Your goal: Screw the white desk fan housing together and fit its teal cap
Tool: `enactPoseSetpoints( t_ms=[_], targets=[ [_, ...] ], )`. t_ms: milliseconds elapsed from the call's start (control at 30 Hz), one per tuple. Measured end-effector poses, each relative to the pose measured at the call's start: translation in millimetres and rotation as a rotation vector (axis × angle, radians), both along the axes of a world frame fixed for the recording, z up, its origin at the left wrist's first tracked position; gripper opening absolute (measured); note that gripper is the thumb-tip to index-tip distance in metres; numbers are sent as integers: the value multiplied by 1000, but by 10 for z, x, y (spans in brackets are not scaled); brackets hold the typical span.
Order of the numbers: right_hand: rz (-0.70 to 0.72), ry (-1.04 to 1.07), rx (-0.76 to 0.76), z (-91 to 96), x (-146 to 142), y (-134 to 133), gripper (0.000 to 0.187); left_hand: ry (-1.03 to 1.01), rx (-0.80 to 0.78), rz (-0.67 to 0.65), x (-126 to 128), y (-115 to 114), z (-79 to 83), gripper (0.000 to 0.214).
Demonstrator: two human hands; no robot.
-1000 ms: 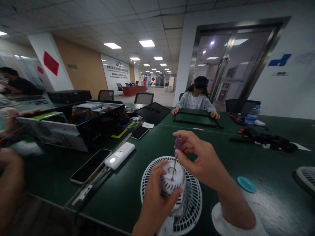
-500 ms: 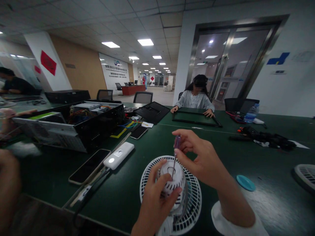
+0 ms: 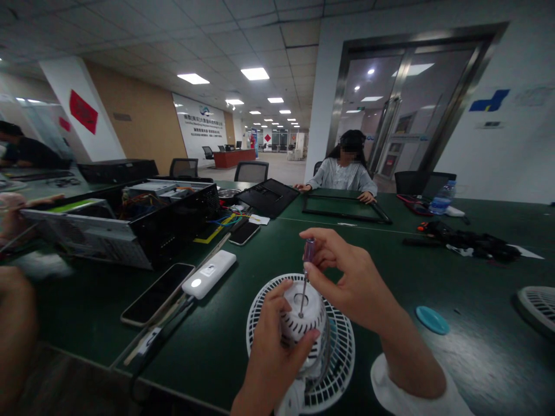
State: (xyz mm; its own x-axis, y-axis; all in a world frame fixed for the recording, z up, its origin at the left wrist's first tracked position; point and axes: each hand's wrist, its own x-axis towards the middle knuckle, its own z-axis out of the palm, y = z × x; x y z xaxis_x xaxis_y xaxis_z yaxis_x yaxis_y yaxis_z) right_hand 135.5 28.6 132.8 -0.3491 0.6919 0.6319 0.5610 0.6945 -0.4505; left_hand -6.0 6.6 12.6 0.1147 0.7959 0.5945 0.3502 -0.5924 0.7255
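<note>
A white fan lies face down on the green table, its round grille spread beneath the slotted motor housing. My left hand is wrapped around the housing's near left side, thumb on the right and fingers at the far edge. In my right hand, thumb and fingers pinch the purple handle of a screwdriver. Its thin shaft points down, with the tip at a small screw hole on top of the housing. A turquoise round disc lies to the right of my right forearm.
Left of the fan are a white power bank with a cable, a large phone and a smaller phone. An open computer case stands farther left. Opposite, a person touches a black frame. Another grille sits far right.
The screwdriver has shifted slightly left and stands a bit more upright. My left index finger has drawn back from its tip. The person opposite has moved one hand off the frame's corner.
</note>
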Motion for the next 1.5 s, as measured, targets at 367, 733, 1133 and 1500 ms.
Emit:
enactPoseSetpoints(
  t_ms=[367,733,1133,1500],
  targets=[
    [34,-108,64,17,41,-31,34,-42,17,33,28,-5,-8,30],
    [2,-86,389,88,35,-93,9,-34,14,44,35,-6,-30,33],
    [94,-66,290,31,-29,-148,28,3,37,17,1,2,-27,36],
    [-70,-54,482,-31,-142,-111,13,-32,41,17,7,35,-60,38]
  ],
)
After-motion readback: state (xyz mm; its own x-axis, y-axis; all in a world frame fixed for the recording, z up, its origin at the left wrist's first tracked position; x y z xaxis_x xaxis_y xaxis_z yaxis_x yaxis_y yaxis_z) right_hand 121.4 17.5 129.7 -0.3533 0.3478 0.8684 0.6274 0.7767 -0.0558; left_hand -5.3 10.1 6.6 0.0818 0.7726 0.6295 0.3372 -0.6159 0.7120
